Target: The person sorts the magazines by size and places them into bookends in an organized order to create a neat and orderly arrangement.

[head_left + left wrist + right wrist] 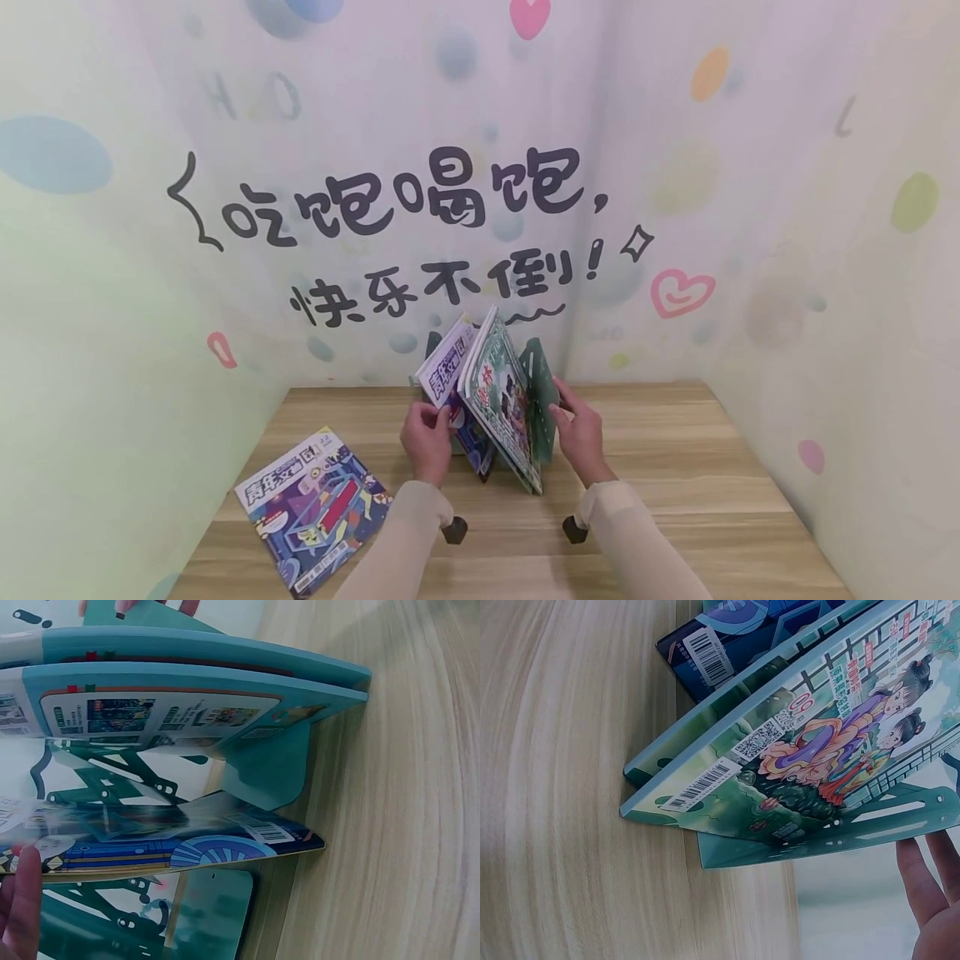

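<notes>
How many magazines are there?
4: a flat magazine on the table, a purple one pinched by the left hand, two green ones leaning in the rack; more may be hidden.

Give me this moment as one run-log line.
left hand: holds tilted purple magazine | right hand: touches green bookend | two green magazines: tilted between bookend sides | second purple magazine: flat on table

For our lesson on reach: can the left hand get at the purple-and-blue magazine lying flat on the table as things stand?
Probably yes, after letting go: the left hand pinches a leaning magazine, but the flat magazine lies nearby on that side with nothing resting on it.
</notes>
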Demonstrator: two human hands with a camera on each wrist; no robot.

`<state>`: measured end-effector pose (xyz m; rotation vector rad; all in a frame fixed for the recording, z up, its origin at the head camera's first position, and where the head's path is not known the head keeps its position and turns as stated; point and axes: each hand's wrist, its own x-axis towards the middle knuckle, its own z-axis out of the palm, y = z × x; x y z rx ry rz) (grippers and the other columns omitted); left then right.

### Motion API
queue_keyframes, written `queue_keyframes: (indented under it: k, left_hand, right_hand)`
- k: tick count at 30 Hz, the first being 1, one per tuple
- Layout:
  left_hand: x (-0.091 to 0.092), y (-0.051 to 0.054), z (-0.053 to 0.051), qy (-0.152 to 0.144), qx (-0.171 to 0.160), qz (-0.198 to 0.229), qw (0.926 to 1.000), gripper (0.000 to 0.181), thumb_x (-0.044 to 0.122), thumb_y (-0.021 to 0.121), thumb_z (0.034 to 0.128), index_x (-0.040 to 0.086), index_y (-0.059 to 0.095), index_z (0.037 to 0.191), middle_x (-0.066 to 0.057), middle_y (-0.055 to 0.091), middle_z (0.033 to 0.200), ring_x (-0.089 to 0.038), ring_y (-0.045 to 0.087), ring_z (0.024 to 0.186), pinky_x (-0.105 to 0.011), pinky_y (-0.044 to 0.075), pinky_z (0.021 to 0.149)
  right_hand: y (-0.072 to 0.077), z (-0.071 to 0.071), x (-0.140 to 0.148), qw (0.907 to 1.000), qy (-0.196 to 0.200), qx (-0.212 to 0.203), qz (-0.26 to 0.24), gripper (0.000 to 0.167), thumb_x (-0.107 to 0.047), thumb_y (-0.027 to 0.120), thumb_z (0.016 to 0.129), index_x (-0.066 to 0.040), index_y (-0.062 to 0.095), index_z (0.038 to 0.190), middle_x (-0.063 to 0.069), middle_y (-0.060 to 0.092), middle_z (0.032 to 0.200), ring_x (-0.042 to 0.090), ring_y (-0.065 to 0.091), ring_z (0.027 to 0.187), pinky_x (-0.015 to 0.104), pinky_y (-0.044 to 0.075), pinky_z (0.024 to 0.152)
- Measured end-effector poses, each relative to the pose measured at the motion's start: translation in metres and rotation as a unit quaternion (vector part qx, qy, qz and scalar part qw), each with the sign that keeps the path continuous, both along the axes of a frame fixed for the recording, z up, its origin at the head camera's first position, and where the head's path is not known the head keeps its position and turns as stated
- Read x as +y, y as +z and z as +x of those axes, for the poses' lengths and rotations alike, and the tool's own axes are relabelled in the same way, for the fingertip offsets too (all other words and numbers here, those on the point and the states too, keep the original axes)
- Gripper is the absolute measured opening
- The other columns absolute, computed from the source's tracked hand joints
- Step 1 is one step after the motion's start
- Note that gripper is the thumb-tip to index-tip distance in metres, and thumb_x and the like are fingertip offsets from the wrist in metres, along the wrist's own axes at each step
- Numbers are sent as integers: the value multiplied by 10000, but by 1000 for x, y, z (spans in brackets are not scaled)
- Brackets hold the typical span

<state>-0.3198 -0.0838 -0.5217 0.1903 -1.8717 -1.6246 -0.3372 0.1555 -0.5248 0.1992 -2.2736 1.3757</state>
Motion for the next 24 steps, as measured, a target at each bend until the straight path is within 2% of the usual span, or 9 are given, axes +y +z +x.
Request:
queue_keyframes:
  k: [8,14,17,21,24]
  left_hand:
    - [-5,-2,-2,-329,-48,124,9994,182,26,729,851,19,548,833,-116,604,757,-246,620,629,-293,575,511]
    - [-7,-3,1,-498,-131,204,9985,196,19,740,836,10,544,831,-127,605,761,-255,621,633,-418,592,562]
    - [-8,-3,4,-581,-206,301,9976,194,46,739,843,15,548,842,-131,603,788,-261,622,667,-444,594,598]
    - [-12,-3,8,-488,-264,269,9981,202,123,741,859,37,559,855,-119,604,817,-249,610,708,-434,596,606]
    - [-16,-3,9,-215,-269,-24,9994,208,189,740,869,65,574,860,-82,613,819,-222,596,706,-367,587,577]
  right_hand:
    - [0,0,0,9999,-22,-97,-32,493,-35,654,917,-165,564,1384,138,627,1268,334,638,1067,514,538,856]
    - [0,0,1,9997,-28,-259,-7,494,-60,649,927,-173,551,1397,130,628,1271,318,631,1082,503,531,879]
    - [0,0,1,9999,-61,-145,61,487,-58,653,924,-171,561,1388,118,628,1275,316,638,1068,463,561,792]
    - [0,0,1,9998,-90,83,160,480,-40,660,913,-157,578,1371,112,629,1273,317,650,1039,403,511,647]
    - [-1,0,2,9998,-78,109,172,481,-42,661,913,-154,575,1373,114,629,1273,315,651,1036,403,524,666]
